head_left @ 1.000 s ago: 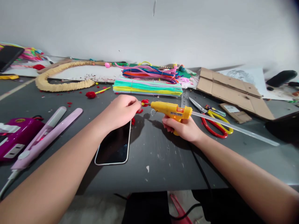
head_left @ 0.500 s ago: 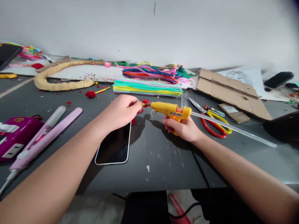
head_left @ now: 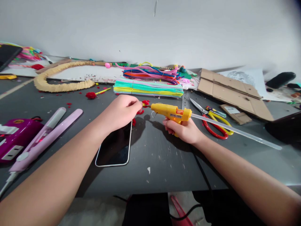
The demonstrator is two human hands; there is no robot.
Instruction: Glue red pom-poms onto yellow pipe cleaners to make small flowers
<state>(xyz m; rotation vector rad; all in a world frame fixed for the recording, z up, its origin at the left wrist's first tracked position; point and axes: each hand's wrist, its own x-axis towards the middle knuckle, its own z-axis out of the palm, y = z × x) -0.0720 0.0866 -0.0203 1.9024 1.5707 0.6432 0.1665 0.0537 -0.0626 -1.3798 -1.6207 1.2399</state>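
Our left hand [head_left: 125, 110] has its fingers pinched on a fuzzy red piece [head_left: 146, 102], half hidden, poking out right of the fingertips above the tabletop [head_left: 164, 169]. Our right hand [head_left: 187, 129] is wrapped round a bright yellow glue gun [head_left: 166, 109], lying sideways, nozzle [head_left: 147, 106] right by the piece, clear glue stick [head_left: 244, 134] out back.

Bare left grip [head_left: 124, 111], bare right grip [head_left: 184, 129], slender bare forearms [head_left: 72, 160], black clothing [head_left: 147, 208] over the legs
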